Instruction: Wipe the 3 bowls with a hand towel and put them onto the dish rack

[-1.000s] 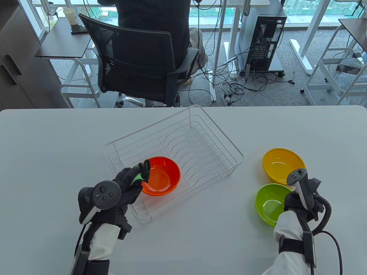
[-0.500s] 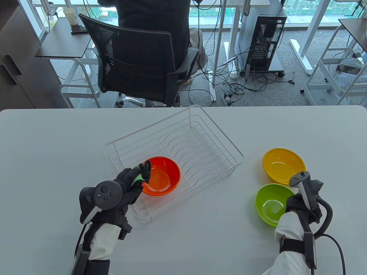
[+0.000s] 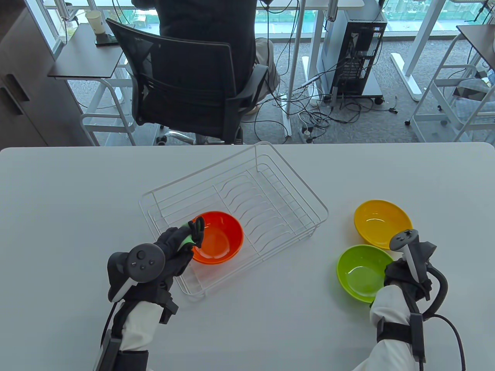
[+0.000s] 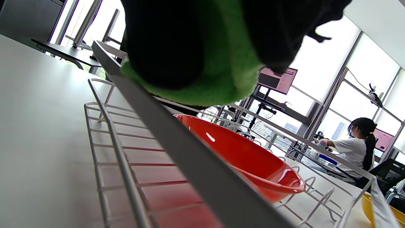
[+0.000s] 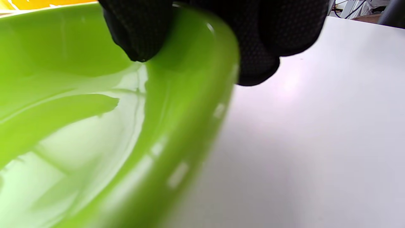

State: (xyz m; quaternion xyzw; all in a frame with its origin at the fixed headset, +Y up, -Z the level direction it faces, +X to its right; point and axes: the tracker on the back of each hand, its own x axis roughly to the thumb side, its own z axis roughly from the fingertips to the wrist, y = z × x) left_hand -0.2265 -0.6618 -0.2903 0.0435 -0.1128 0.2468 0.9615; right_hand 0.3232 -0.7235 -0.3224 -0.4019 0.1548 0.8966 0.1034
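Fingers (image 5: 139,34) of the right hand (image 3: 406,270) were curled over the rim of the glossy lime-green plastic bowl (image 3: 361,272), thumb inside and the others outside, pinching it at the bowl's three o'clock edge. That bowl sat at about four o'clock on the white worktop (image 3: 77,201), just beside the glossy yellow plastic bowl (image 3: 381,222), which lay at its one o'clock; whether the green one was lifted or only tilted could not be told.

The left hand (image 3: 176,243) had its fingers closed round a bunched green hand towel (image 4: 215,63) and hovered over the near corner of the white wire dish rack (image 3: 286,181), at the nine o'clock rim of the shiny red-orange plastic bowl (image 3: 218,235) that rested inside the rack.

The step in hand looked to be bringing the green bowl over for wiping, with one bowl apparently racked and two to go. To do it well, the pinch needed to be firm, since a one-sided hold on a slick rim invites the bowl to swing or slip; lifting it clear before moving toward nine o'clock would avoid knocking the yellow bowl. The towel hand would best come away from the rack and meet the bowl over open worktop, with the cloth spread enough to sweep the whole inside. The bowl should be turned in the pinch so the patch under the thumb gets wiped too.
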